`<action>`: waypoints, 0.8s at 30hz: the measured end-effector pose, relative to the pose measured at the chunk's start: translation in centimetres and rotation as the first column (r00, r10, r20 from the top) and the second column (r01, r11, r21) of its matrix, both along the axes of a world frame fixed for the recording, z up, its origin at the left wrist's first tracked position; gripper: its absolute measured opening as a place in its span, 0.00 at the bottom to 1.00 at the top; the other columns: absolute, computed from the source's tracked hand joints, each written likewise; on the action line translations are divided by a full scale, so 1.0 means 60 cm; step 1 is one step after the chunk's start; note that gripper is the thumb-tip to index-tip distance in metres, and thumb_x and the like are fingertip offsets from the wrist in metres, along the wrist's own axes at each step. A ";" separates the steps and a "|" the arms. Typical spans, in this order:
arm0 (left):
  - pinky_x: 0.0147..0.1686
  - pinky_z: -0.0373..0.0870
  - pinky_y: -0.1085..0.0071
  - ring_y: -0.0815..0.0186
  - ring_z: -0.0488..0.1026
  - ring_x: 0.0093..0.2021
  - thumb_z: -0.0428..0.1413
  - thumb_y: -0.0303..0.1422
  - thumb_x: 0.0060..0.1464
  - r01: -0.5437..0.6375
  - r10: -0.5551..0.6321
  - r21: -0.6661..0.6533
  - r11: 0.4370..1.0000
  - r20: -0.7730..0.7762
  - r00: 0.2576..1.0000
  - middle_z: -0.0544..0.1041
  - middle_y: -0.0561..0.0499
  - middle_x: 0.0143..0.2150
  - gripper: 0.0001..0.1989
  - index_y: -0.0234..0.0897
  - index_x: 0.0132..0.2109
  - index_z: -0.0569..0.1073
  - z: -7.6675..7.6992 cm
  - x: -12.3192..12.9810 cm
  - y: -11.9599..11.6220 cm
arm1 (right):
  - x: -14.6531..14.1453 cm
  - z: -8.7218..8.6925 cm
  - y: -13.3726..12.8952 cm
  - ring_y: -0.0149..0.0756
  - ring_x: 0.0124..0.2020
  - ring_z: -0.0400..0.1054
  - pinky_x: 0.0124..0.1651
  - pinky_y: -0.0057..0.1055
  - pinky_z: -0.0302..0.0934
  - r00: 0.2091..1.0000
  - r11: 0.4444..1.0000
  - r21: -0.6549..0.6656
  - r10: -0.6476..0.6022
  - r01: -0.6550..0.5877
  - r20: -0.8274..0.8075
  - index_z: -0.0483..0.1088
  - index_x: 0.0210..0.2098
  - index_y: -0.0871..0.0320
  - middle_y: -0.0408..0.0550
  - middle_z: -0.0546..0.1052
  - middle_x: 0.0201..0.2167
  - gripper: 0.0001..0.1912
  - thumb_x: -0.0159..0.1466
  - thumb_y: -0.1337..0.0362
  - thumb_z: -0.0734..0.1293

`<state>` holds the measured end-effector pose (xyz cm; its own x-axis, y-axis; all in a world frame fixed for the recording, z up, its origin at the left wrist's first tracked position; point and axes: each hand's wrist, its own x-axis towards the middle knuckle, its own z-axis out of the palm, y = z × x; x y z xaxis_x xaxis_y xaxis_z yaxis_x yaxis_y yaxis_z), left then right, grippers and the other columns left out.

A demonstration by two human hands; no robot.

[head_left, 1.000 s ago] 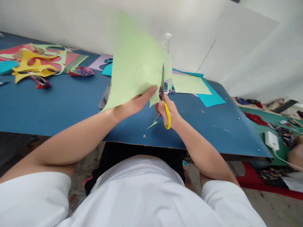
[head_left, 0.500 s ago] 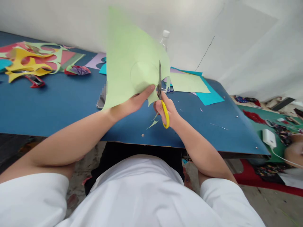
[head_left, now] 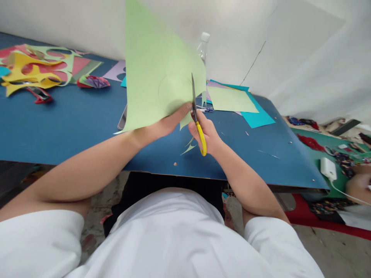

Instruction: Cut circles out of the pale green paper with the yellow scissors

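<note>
A large light green sheet [head_left: 156, 65], with a faint circle outlined on it, stands raised above the blue table [head_left: 87, 131]. My left hand [head_left: 178, 116] grips its lower edge, the thumb in front and the other fingers hidden behind. In my right hand [head_left: 205, 133] are scissors [head_left: 202, 139] with yellow handles, their blades pointing up at the sheet's right edge, close to my left thumb. How far the blades are apart is hard to tell. Narrow green scraps [head_left: 189, 148] lie below, beside my right hand.
Cut paper leftovers [head_left: 37, 73] and a folded paper piece [head_left: 94, 82] lie at the left. Behind the sheet stands a bottle [head_left: 203, 46]; a phone [head_left: 123, 119] is partly covered. Green and blue sheets [head_left: 232, 99] lie right. A person's hand [head_left: 361, 185] is near a white charger [head_left: 328, 168].
The green sheet has shifted slightly up and left in view, and its lower left corner now shows a curled tip. The scissors' blades have tilted a little to the left.
</note>
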<state>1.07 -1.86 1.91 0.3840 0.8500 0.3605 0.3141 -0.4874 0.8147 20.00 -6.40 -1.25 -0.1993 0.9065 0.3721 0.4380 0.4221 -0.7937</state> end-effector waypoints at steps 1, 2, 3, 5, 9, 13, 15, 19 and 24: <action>0.83 0.54 0.60 0.56 0.62 0.80 0.56 0.49 0.70 0.006 -0.006 0.002 1.000 0.003 1.000 0.79 0.56 0.69 0.20 0.52 0.63 0.80 -0.001 0.000 0.001 | 0.000 0.001 -0.001 0.33 0.24 0.54 0.30 0.35 0.54 1.000 1.000 -0.001 -0.001 0.001 0.002 0.61 0.43 0.51 0.37 0.62 0.24 0.35 0.67 0.23 0.59; 0.83 0.54 0.59 0.55 0.63 0.79 0.56 0.49 0.70 0.018 -0.018 -0.003 1.000 0.000 1.000 0.79 0.55 0.69 0.21 0.52 0.63 0.80 -0.001 0.000 0.001 | 0.000 0.002 -0.001 0.33 0.24 0.54 0.30 0.35 0.53 1.000 1.000 -0.002 0.000 0.000 0.002 0.60 0.43 0.51 0.37 0.61 0.24 0.35 0.67 0.24 0.59; 0.83 0.53 0.57 0.54 0.65 0.79 0.55 0.50 0.70 0.029 -0.029 -0.011 1.000 -0.006 1.000 0.79 0.54 0.69 0.22 0.51 0.63 0.80 -0.001 -0.001 0.002 | -0.001 0.003 -0.002 0.33 0.24 0.53 0.30 0.35 0.53 1.000 1.000 -0.002 0.000 0.000 0.003 0.60 0.43 0.51 0.37 0.60 0.24 0.34 0.67 0.25 0.60; 0.84 0.53 0.56 0.54 0.67 0.78 0.55 0.51 0.70 0.031 -0.031 -0.019 0.999 -0.023 0.999 0.79 0.55 0.69 0.22 0.51 0.63 0.80 -0.002 -0.001 0.003 | -0.001 0.004 -0.002 0.33 0.25 0.53 0.31 0.35 0.53 1.000 1.000 -0.002 0.000 0.000 0.003 0.60 0.42 0.50 0.37 0.60 0.24 0.33 0.68 0.27 0.62; 0.83 0.54 0.58 0.55 0.65 0.78 0.56 0.49 0.70 0.031 -0.031 -0.036 0.999 -0.019 0.999 0.78 0.56 0.70 0.20 0.50 0.62 0.80 0.001 0.000 0.001 | -0.001 0.002 -0.001 0.33 0.25 0.53 0.31 0.35 0.53 1.000 1.000 0.001 0.000 0.000 0.005 0.59 0.40 0.50 0.37 0.59 0.24 0.32 0.68 0.28 0.63; 0.82 0.54 0.60 0.57 0.68 0.77 0.55 0.44 0.73 0.025 -0.026 -0.039 0.999 -0.039 0.999 0.77 0.56 0.71 0.22 0.46 0.69 0.77 0.005 0.000 -0.007 | 0.002 -0.003 0.002 0.34 0.26 0.55 0.31 0.35 0.54 1.000 0.999 0.032 -0.010 0.009 0.022 0.60 0.40 0.50 0.38 0.61 0.24 0.32 0.69 0.27 0.60; 0.82 0.51 0.61 0.58 0.69 0.76 0.54 0.41 0.75 0.026 -0.029 -0.034 0.999 -0.076 0.997 0.77 0.55 0.72 0.24 0.43 0.72 0.74 0.009 -0.001 -0.011 | 0.003 -0.004 0.003 0.34 0.26 0.55 0.31 0.34 0.54 1.000 0.999 0.037 -0.008 0.006 0.030 0.60 0.40 0.51 0.38 0.62 0.24 0.31 0.69 0.28 0.62; 0.79 0.57 0.68 0.61 0.69 0.76 0.54 0.38 0.74 0.056 -0.061 -0.075 0.996 -0.065 0.996 0.75 0.55 0.73 0.23 0.41 0.71 0.75 0.018 -0.003 -0.016 | 0.003 -0.003 0.003 0.34 0.26 0.55 0.31 0.34 0.54 0.999 0.999 0.033 -0.007 0.006 0.035 0.60 0.40 0.51 0.38 0.61 0.24 0.29 0.70 0.30 0.62; 0.79 0.58 0.66 0.56 0.64 0.79 0.50 0.43 0.76 0.074 -0.085 -0.207 0.976 -0.044 0.995 0.69 0.49 0.77 0.26 0.37 0.72 0.72 0.028 -0.004 -0.019 | 0.001 0.001 0.000 0.33 0.26 0.53 0.31 0.34 0.54 1.000 0.999 0.037 -0.002 0.002 0.015 0.61 0.41 0.51 0.37 0.61 0.24 0.29 0.69 0.31 0.64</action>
<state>0.83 -3.02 3.60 0.4672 0.8696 0.1598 0.3254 -0.3372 0.8834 20.05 -6.38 -1.19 -0.2031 0.8925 0.4027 0.4506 0.4503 -0.7708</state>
